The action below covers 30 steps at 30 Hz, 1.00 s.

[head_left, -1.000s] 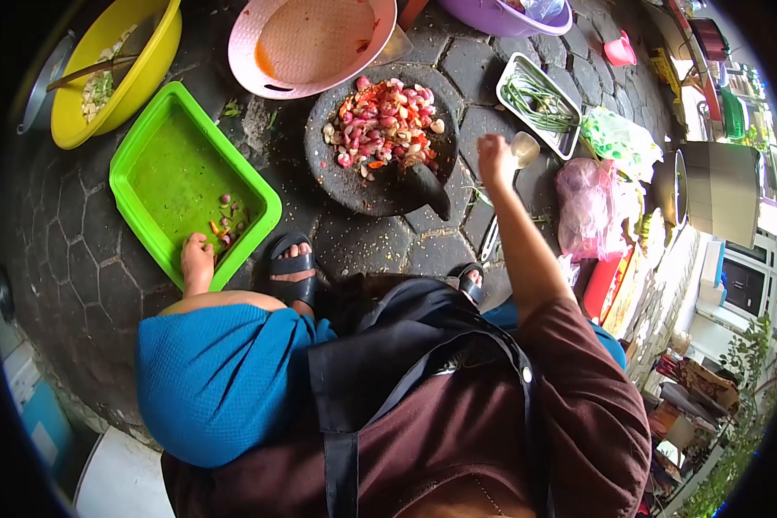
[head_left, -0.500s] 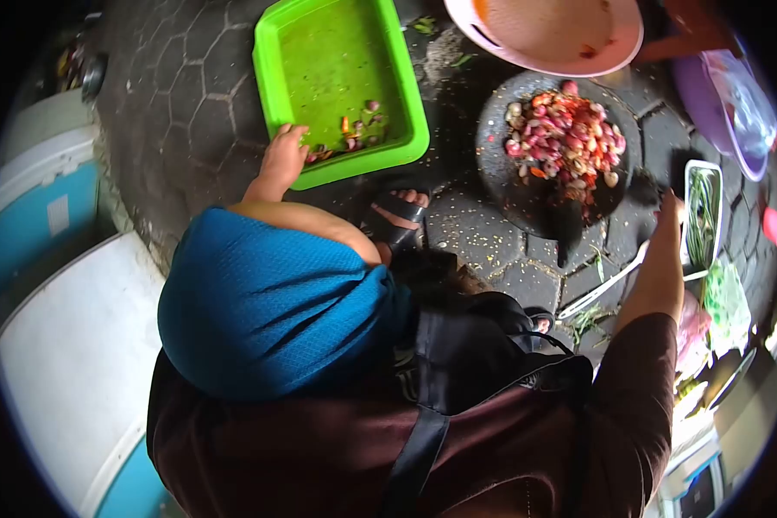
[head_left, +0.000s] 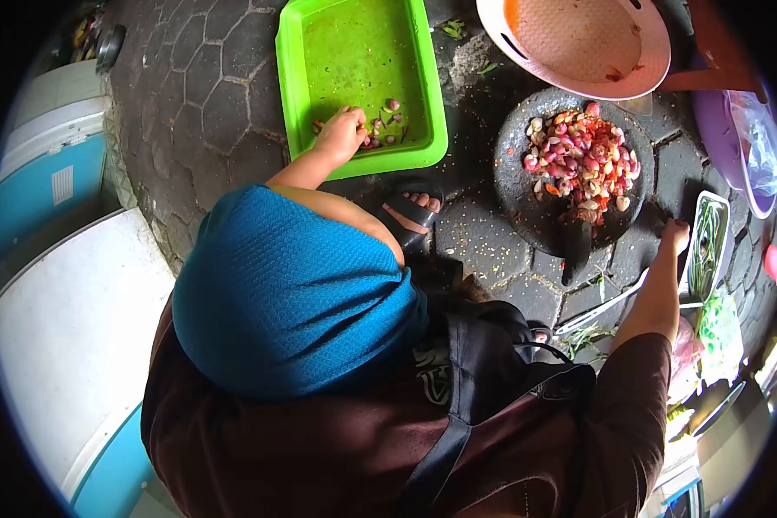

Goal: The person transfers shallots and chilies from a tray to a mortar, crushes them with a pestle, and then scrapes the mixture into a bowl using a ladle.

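Presumably light, firm and slippery, the small purple shallot-like pieces [head_left: 393,105] are scattered inside the bright green plastic tray [head_left: 345,52] – best pinched by their sides. Over the tray, the left hand [head_left: 343,134] is bunched, contents hidden; right of it, whether anything is held by the right hand [head_left: 675,235] cannot be told.

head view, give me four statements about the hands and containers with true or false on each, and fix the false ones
1. The left hand is at the green tray. True.
2. The pestle rests in the stone mortar. True.
3. The stone mortar holds only leaves. False: reddish shallots are heaped in it.
4. The right hand is in the purple basin. False: the right hand is beside the metal tray.
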{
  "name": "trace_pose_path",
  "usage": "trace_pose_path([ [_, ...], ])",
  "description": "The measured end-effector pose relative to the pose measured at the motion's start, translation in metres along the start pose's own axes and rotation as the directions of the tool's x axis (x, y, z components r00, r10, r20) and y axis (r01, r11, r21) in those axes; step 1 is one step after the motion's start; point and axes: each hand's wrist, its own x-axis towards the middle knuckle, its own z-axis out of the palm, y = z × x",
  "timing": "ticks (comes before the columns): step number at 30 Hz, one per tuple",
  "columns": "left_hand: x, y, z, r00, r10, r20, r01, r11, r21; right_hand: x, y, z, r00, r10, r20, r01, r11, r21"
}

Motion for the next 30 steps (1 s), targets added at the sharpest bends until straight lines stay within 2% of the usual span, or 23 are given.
trace_pose_path([
  [1, 0.0, -0.003, 0.004, 0.995, 0.066, -0.071, -0.067, 0.998, 0.0, -0.001, 0.001, 0.0, 1.0, 0.002, -0.016, -0.002, 1.0, -0.004],
  [2, 0.001, -0.006, 0.007, 0.995, 0.067, -0.072, -0.067, 0.998, -0.001, -0.001, 0.001, -0.001, 1.0, 0.005, -0.031, -0.006, 1.0, -0.008],
  [4, 0.0, -0.008, 0.008, 0.999, -0.005, -0.046, 0.0, 0.992, -0.122, -0.004, 0.0, -0.005, 0.997, -0.036, -0.072, 0.034, 0.999, -0.023],
  [6, 0.002, -0.008, 0.0, 0.993, -0.116, 0.009, 0.113, 0.944, -0.309, -0.005, -0.006, -0.013, 0.994, -0.058, -0.088, 0.068, 0.99, 0.123],
  [7, 0.003, -0.006, -0.003, 0.989, -0.148, -0.007, 0.132, 0.901, -0.413, -0.016, -0.022, -0.029, 0.994, -0.045, -0.098, 0.058, 0.99, 0.131],
  [8, 0.008, -0.008, -0.006, 0.988, -0.146, 0.043, 0.15, 0.89, -0.431, -0.03, -0.03, -0.038, 0.987, -0.085, -0.139, 0.12, 0.956, 0.266],
  [10, 0.008, 0.024, -0.023, 0.994, -0.078, 0.072, 0.106, 0.765, -0.635, -0.085, -0.073, -0.081, 0.956, -0.227, -0.184, 0.284, 0.868, 0.406],
  [12, 0.006, 0.066, -0.035, 0.982, -0.015, 0.188, 0.157, 0.618, -0.771, -0.167, -0.132, -0.132, 0.925, -0.327, -0.191, 0.379, 0.793, 0.476],
  [13, 0.007, 0.082, -0.036, 0.977, 0.083, 0.196, 0.109, 0.593, -0.798, -0.199, -0.152, -0.145, 0.889, -0.41, -0.205, 0.456, 0.749, 0.481],
  [14, 0.009, 0.098, -0.037, 0.954, 0.133, 0.268, 0.134, 0.611, -0.78, -0.223, -0.167, -0.154, 0.845, -0.488, -0.22, 0.529, 0.701, 0.478],
  [16, 0.011, 0.132, -0.036, 0.921, 0.258, 0.293, 0.084, 0.603, -0.793, -0.254, -0.179, -0.144, 0.867, -0.479, -0.136, 0.475, 0.712, 0.517],
  [18, 0.016, 0.157, -0.029, 0.87, 0.402, 0.285, 0.032, 0.531, -0.847, -0.282, -0.196, -0.155, 0.831, -0.553, -0.063, 0.488, 0.669, 0.561],
  [20, 0.016, 0.18, -0.034, 0.773, 0.544, 0.327, 0.047, 0.465, -0.884, -0.292, -0.196, -0.151, 0.768, -0.632, -0.103, 0.588, 0.631, 0.507],
  [21, 0.015, 0.184, -0.035, 0.784, 0.564, 0.26, -0.031, 0.453, -0.891, -0.298, -0.195, -0.151, 0.739, -0.652, -0.171, 0.636, 0.591, 0.496],
  [23, 0.017, 0.181, -0.036, 0.81, 0.572, 0.133, -0.173, 0.449, -0.877, -0.309, -0.184, -0.164, 0.771, -0.632, -0.081, 0.583, 0.648, 0.489],
  [24, 0.02, 0.169, -0.042, 0.856, 0.513, 0.068, -0.223, 0.485, -0.846, -0.313, -0.178, -0.167, 0.794, -0.607, -0.038, 0.554, 0.697, 0.456],
  [25, 0.025, 0.152, -0.05, 0.875, 0.48, -0.059, -0.359, 0.565, -0.743, -0.312, -0.16, -0.158, 0.763, -0.643, -0.067, 0.623, 0.703, 0.343],
  [26, 0.028, 0.126, -0.053, 0.903, 0.357, -0.238, -0.421, 0.628, -0.655, -0.322, -0.153, -0.163, 0.823, -0.567, 0.008, 0.538, 0.785, 0.307],
  [27, 0.033, 0.096, -0.06, 0.879, 0.256, -0.403, -0.44, 0.761, -0.477, -0.329, -0.143, -0.162, 0.848, -0.524, 0.078, 0.483, 0.825, 0.294],
  [28, 0.03, 0.063, -0.071, 0.816, 0.219, -0.535, -0.408, 0.874, -0.265, -0.336, -0.133, -0.158, 0.868, -0.474, 0.148, 0.424, 0.862, 0.278],
  [29, 0.03, 0.024, -0.072, 0.8, 0.052, -0.598, -0.218, 0.953, -0.209, -0.342, -0.124, -0.149, 0.855, -0.49, 0.17, 0.437, 0.857, 0.273],
  [30, 0.017, -0.003, -0.086, 0.795, -0.084, -0.6, 0.051, 0.996, -0.072, -0.347, -0.124, -0.149, 0.848, -0.488, 0.208, 0.425, 0.86, 0.284],
])
